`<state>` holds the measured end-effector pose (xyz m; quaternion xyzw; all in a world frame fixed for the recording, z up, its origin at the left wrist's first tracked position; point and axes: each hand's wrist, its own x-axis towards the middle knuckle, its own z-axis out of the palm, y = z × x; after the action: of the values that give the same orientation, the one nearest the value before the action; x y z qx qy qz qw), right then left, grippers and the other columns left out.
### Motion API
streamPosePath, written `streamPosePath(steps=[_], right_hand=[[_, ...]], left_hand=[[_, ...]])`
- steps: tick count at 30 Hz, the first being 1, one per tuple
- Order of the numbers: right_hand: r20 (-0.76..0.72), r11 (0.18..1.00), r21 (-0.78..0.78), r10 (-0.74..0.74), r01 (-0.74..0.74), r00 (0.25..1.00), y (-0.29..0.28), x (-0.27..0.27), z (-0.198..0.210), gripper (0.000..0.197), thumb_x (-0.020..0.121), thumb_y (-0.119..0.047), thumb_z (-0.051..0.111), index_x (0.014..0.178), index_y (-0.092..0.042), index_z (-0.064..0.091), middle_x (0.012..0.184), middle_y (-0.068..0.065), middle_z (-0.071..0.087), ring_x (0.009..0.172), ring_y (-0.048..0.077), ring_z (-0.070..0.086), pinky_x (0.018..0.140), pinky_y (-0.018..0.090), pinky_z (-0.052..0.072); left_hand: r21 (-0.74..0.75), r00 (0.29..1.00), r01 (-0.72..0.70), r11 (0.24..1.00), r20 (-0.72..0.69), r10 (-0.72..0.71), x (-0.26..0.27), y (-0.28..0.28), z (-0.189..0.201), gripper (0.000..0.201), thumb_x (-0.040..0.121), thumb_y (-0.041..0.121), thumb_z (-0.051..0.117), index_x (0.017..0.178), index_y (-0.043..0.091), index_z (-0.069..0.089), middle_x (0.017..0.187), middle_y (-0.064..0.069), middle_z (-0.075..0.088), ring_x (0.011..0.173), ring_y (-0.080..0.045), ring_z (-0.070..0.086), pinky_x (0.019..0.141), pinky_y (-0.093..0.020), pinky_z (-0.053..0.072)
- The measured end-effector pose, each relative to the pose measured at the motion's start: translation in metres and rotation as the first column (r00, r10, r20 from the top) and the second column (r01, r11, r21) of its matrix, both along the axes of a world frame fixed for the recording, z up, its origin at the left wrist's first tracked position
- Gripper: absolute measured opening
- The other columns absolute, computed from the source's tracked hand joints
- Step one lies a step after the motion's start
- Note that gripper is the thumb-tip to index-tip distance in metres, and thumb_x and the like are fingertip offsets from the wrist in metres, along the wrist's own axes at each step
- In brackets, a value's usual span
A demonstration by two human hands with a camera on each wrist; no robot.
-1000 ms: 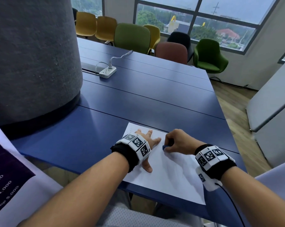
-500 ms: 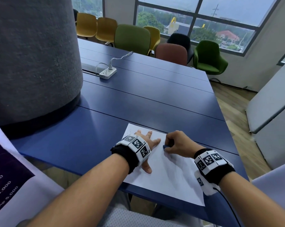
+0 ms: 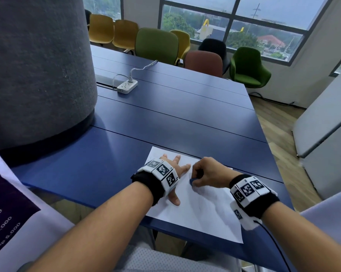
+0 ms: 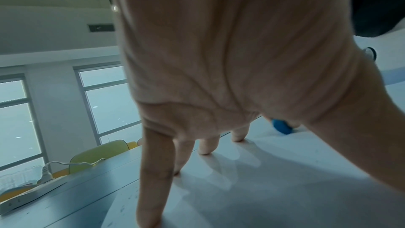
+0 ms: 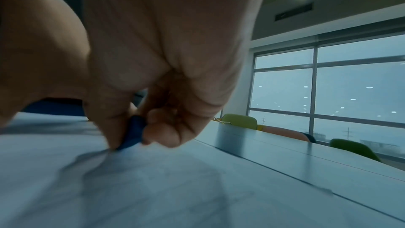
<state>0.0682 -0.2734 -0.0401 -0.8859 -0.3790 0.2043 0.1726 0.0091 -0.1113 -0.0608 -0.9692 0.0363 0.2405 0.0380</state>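
A white sheet of paper [image 3: 203, 211] lies near the front edge of the blue table [image 3: 175, 118]. My left hand [image 3: 172, 169] rests flat on the sheet's far left part, fingers straight and spread; the left wrist view shows the fingertips [image 4: 205, 151] on the paper [image 4: 274, 188]. My right hand [image 3: 207, 172] pinches a small blue eraser [image 3: 192, 181] between thumb and curled fingers, its lower end on the paper. The right wrist view shows the blue eraser [image 5: 133, 134] touching the sheet [image 5: 153, 188], blurred. It also peeks out as a blue eraser [image 4: 282, 126] behind my left palm.
A thick grey pillar [image 3: 38, 65] rises through the table at the left. A white power strip [image 3: 127, 86] with a plugged cable lies far back on the table. Coloured chairs [image 3: 158, 45] line the far side under the windows. A grey partition [image 3: 326, 134] stands at the right.
My right hand with the eraser has slid a little toward me and right across the paper. The left hand stays pressed in place.
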Motion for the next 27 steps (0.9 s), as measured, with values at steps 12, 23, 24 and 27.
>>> streamPosePath(steps=[12,23,24,27], right_hand=[[-0.093,0.998,0.066,-0.013,0.019,0.996,-0.006,-0.009,-0.003,0.017,0.071,-0.009,0.077,0.065,-0.017,0.063,0.066,-0.007,0.067,0.055,0.003,0.056,0.057,0.021,0.048],[-0.252,0.995,-0.075,0.044,-0.065,0.967,-0.005,-0.021,0.006,0.019,0.070,-0.010,0.080,0.066,-0.020,0.065,0.068,-0.007,0.070,0.053,0.003,0.054,0.051,0.019,0.042],[-0.319,0.983,-0.139,0.072,-0.122,0.945,-0.006,-0.026,0.007,0.019,0.069,-0.012,0.081,0.066,-0.022,0.066,0.076,-0.001,0.074,0.054,0.006,0.054,0.050,0.022,0.043],[-0.318,0.976,-0.173,0.069,-0.130,0.945,-0.006,-0.023,0.010,0.015,0.071,-0.018,0.082,0.067,-0.022,0.068,0.077,0.004,0.073,0.056,0.010,0.053,0.049,0.024,0.042]], left_hand=[[0.006,1.000,-0.004,1.000,-0.002,0.004,0.002,0.000,-0.001,0.138,0.053,0.071,0.081,0.152,0.044,-0.010,0.164,-0.004,-0.010,0.146,-0.049,0.001,0.113,-0.062,0.027],[0.032,1.000,0.001,0.999,-0.027,-0.001,0.002,-0.002,0.002,0.138,0.054,0.070,0.081,0.152,0.043,-0.012,0.164,-0.004,-0.013,0.146,-0.049,0.001,0.113,-0.062,0.025],[0.035,0.999,-0.003,0.999,-0.033,0.004,0.002,-0.003,0.003,0.138,0.054,0.070,0.081,0.152,0.044,-0.012,0.164,-0.004,-0.014,0.146,-0.049,0.000,0.113,-0.062,0.025],[0.032,0.999,0.000,0.999,-0.045,0.001,0.001,-0.004,0.005,0.137,0.056,0.068,0.081,0.152,0.043,-0.013,0.164,-0.004,-0.015,0.146,-0.049,-0.001,0.114,-0.062,0.023]])
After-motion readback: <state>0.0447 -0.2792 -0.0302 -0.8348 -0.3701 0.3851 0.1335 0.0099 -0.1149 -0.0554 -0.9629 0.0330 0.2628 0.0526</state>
